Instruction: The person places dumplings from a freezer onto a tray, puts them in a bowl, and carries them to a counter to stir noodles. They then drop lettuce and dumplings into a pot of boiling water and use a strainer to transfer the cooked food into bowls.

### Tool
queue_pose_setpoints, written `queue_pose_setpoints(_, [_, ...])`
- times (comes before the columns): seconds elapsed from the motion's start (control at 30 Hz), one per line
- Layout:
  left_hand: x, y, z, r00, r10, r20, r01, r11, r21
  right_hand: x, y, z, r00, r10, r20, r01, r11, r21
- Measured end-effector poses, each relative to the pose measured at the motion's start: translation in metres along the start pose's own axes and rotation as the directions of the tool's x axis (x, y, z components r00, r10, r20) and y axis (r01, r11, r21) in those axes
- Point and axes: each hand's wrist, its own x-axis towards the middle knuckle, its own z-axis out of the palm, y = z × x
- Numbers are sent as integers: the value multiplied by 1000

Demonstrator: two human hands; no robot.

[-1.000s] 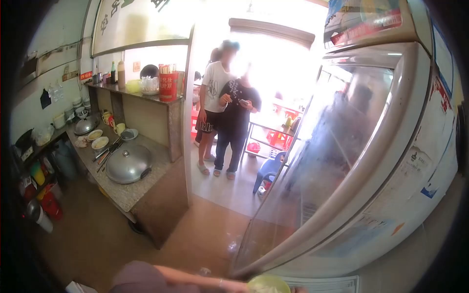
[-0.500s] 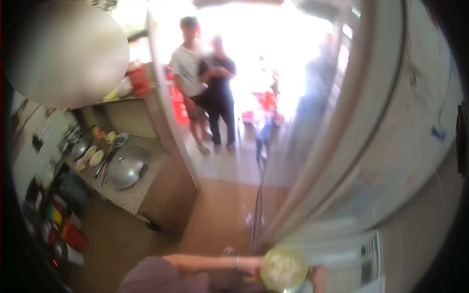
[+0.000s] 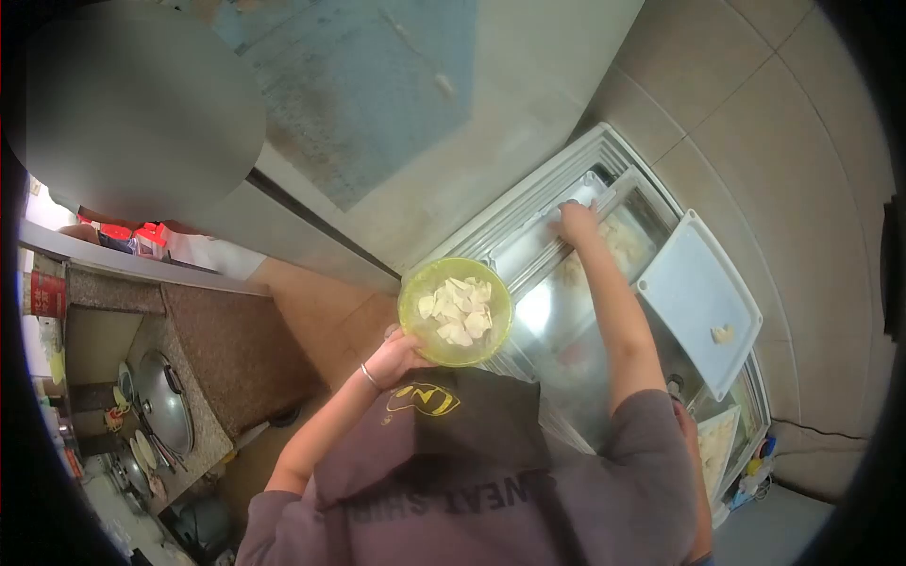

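My left hand (image 3: 401,355) grips the near left rim of a round yellow-green bowl (image 3: 415,279), held level in front of my apron. Several pale, folded pieces that look like dumplings (image 3: 458,309) lie inside it. My right hand (image 3: 577,223) reaches out to a chest freezer (image 3: 609,141), its fingers curled over the edge of the sliding glass lid (image 3: 642,203). Beside that hand, a gap opens onto the white interior. Through the frosty glass, pale food shows only dimly.
A white tray (image 3: 694,274) with one small pale piece rests at the freezer's right side. Below it is another tray (image 3: 717,448) of pale food. A tall panel stands ahead. On the left, a granite counter (image 3: 203,406) carries a lidded wok (image 3: 165,401).
My view has swung right and down from the doorway to the freezer. The bowl now appears farther left, in my left hand. My right arm has stretched out to the lid.
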Motion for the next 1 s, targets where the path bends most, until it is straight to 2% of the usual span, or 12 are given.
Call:
queue_pose_setpoints(0.03, [0, 1, 2, 1000, 7, -14, -7, 1000, -4, 5, -4, -6, 1000, -2, -5, 2, 1000, 2])
queue_pose_setpoints(0.1, [1, 3, 10, 1000, 12, -27, -12, 1000, -7, 9, -15, -24, 955, 118, 271, -58, 974, -219])
queue_pose_setpoints(0.13, [0, 5, 14, 999, 29, -33, -30, 999, -32, 15, -13, -20, 955, 118, 273, -59, 974, -218])
queue_pose_setpoints(0.2, [0, 6, 11, 998, 43, -47, -45, 998, -51, 30, -9, -1, 944, 154, 291, -41, 932, -360])
queue_pose_setpoints(0.33, [7, -1, -6, 995, 74, -61, -75, 997, -22, 38, -8, 17, 963, 126, 237, -31, 929, -368])
queue_pose_setpoints(0.5, [5, -1, 0, 994, 58, -96, -64, 996, -60, 48, -10, 32, 887, -23, 460, 137, 967, -216])
queue_pose_setpoints(0.53, [4, 0, 2, 995, 54, -81, -60, 995, -78, 42, -20, 12, 837, -35, 547, 197, 950, -242])
queue_pose_setpoints(0.63, [7, -4, 1, 994, 54, -93, -63, 993, -98, 32, -27, -7, 796, -22, 605, 171, 967, -189])
queue_pose_setpoints(0.73, [11, -8, -4, 993, 63, -96, -74, 992, -106, 30, -30, 21, 861, -21, 508, 175, 950, -257])
queue_pose_setpoints(0.9, [7, -7, 3, 984, 118, -135, -130, 987, -89, 40, -30, 40, 840, -155, 521, 289, 939, -187])
queue_pose_setpoints(0.97, [3, 3, 12, 988, 24, -155, -33, 998, -59, 35, -27, 15, 780, -297, 551, 467, 862, -197])
queue_pose_setpoints(1.0, [4, 2, 12, 988, 27, -153, -37, 997, -62, 35, -16, 16, 914, -169, 368, 160, 986, 55])
